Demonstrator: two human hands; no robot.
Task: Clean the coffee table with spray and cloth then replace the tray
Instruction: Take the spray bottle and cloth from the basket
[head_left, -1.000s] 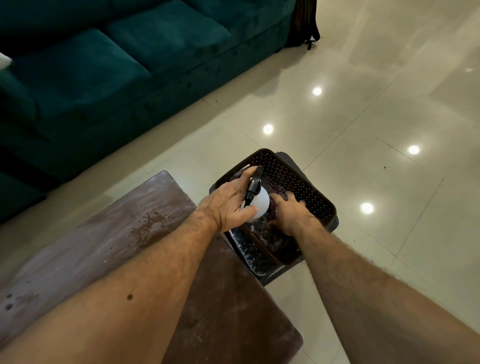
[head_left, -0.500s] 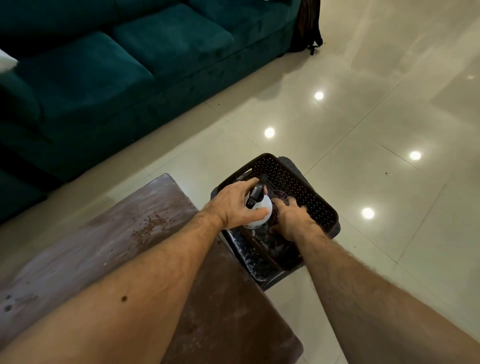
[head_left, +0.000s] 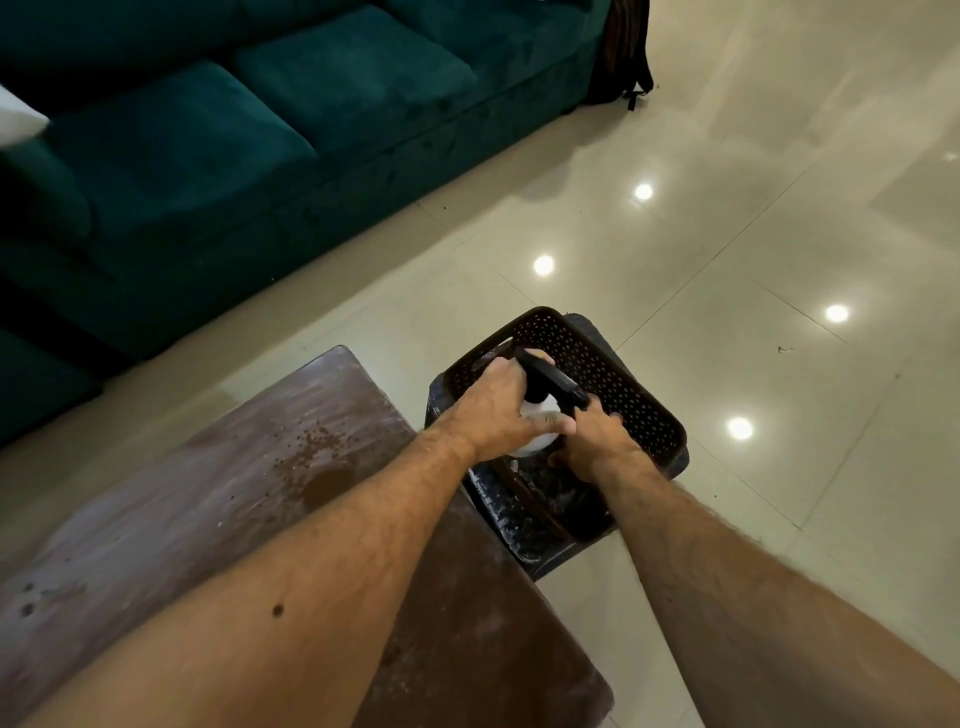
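The left hand (head_left: 498, 410) is curled round a white, round-bodied plastic spray bottle (head_left: 540, 415), fingers over its neck and thumb stretched across the white belly. The bottle carries a black trigger head (head_left: 553, 382). Its body shows only as a pale patch between fingers and thumb; the base is hidden behind the hand. The bottle's long axis leans away from upright, its top tipped toward the far side, and the black head runs as a dark bar from upper left to lower right, its lower-right end almost at the right hand; which end is the nozzle cannot be told.

The right hand (head_left: 592, 441) is just beside the bottle, knuckles up, fingers bent down into the basket. What they close on is hidden, so its grip cannot be told.

Both hands are inside a dark brown perforated plastic basket (head_left: 618, 384), rectangular with rounded corners, lying diagonally. The basket sits on a dark, dusty square stool or stand (head_left: 498, 514) whose edge shows beneath it.

Just left of the stand is the brown wooden coffee table (head_left: 218, 493), streaked with pale dust, with a scatter of dark crumbs (head_left: 311, 447) and a darker round stain (head_left: 324, 483) near its far end.

Beyond lie glossy cream floor tiles (head_left: 753, 234) reflecting ceiling lights, and a dark teal velvet sofa (head_left: 234, 130) across the upper left, a dark bag (head_left: 621, 52) leaning at its end.
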